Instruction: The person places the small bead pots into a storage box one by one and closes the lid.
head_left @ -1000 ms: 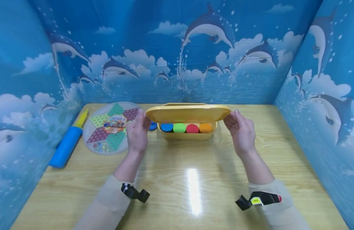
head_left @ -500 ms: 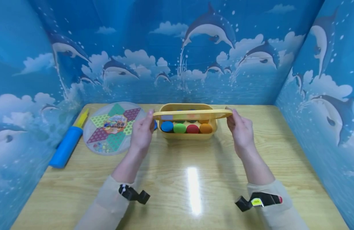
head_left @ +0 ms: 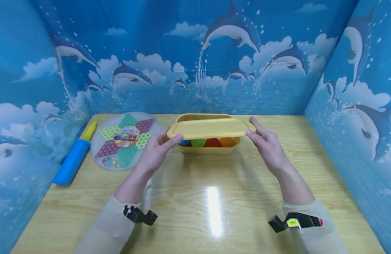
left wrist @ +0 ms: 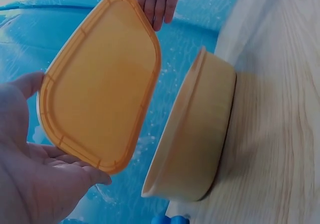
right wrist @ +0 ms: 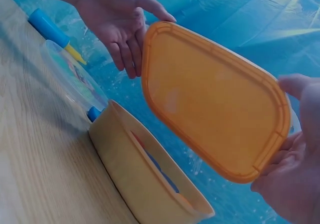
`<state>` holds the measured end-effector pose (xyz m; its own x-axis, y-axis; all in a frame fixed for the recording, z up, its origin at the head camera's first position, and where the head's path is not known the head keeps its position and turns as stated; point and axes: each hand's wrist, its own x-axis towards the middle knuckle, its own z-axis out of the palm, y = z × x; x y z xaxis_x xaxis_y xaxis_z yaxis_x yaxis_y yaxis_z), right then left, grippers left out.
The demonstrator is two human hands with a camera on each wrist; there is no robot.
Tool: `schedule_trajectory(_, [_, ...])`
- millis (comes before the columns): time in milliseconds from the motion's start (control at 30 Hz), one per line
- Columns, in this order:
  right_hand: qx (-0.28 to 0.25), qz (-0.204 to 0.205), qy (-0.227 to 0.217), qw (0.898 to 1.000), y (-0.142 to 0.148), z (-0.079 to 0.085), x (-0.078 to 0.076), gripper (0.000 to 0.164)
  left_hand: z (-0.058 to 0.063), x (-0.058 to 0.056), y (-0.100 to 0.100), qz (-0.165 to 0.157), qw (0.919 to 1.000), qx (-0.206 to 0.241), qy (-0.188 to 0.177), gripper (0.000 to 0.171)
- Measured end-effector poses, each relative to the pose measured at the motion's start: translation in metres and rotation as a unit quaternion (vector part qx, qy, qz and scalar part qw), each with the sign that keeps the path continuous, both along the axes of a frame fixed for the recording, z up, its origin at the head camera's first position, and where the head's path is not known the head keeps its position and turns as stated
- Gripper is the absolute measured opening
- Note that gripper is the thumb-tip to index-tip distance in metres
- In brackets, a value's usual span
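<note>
A yellow rectangular lid [head_left: 211, 128] with rounded corners is held above a matching yellow tub [head_left: 208, 150]. My left hand [head_left: 155, 150] grips its left end, thumb on the near edge. At the other end, my right hand [head_left: 269, 150] pinches the lid between thumb and fingers. Both wrist views show the lid's rimmed underside, apart from the tub [left wrist: 192, 134]. Along the tub's front, blue, green [head_left: 198, 143], red [head_left: 212, 142] and orange [head_left: 227, 142] round tops show; the lid hides the rest of the contents in the head view.
To the left lies a round, clear-cased Chinese checkers board [head_left: 125, 141]. Beside it is a blue hand pump [head_left: 72, 162] with a yellow nozzle. A small blue object [right wrist: 93, 114] sits by the tub's left end. Dolphin-print cloth [head_left: 195, 70] walls the table's back and sides.
The lid has gone from tilted up, through nearly edge-on, to its broad face turned toward the head camera. Both hands have shifted their grip, with thumbs now on the near edge.
</note>
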<state>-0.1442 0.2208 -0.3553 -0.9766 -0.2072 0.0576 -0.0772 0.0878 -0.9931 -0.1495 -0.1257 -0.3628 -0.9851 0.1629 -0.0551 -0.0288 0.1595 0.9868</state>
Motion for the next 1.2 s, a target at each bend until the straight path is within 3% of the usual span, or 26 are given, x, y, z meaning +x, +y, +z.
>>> schedule_trajectory(167, [0.065,0.015,-0.017,0.998,0.004,-0.004,0.000,0.082,-0.006,-0.001,-0.003,-0.017,0.9995,-0.017,0.019,0.095])
schedule_trajectory(300, [0.071,0.021,-0.022,0.997,0.004,-0.008,0.000,0.088,-0.011,0.000,-0.005,-0.020,0.9974,-0.059,0.035,0.102])
schedule_trajectory(467, [0.055,0.028,-0.001,0.998,0.003,-0.015,-0.001,0.093,-0.015,0.000,-0.004,-0.016,0.9947,-0.098,0.028,0.116])
schedule_trajectory(833, [0.098,-0.004,0.010,0.995,0.001,-0.029,0.001,0.110,-0.022,-0.002,0.000,0.010,0.9917,-0.127,0.018,0.135])
schedule_trajectory(1200, [0.122,-0.025,0.002,0.992,-0.005,-0.040,0.002,0.119,-0.034,-0.004,0.003,0.025,0.9874,-0.156,0.009,0.136])
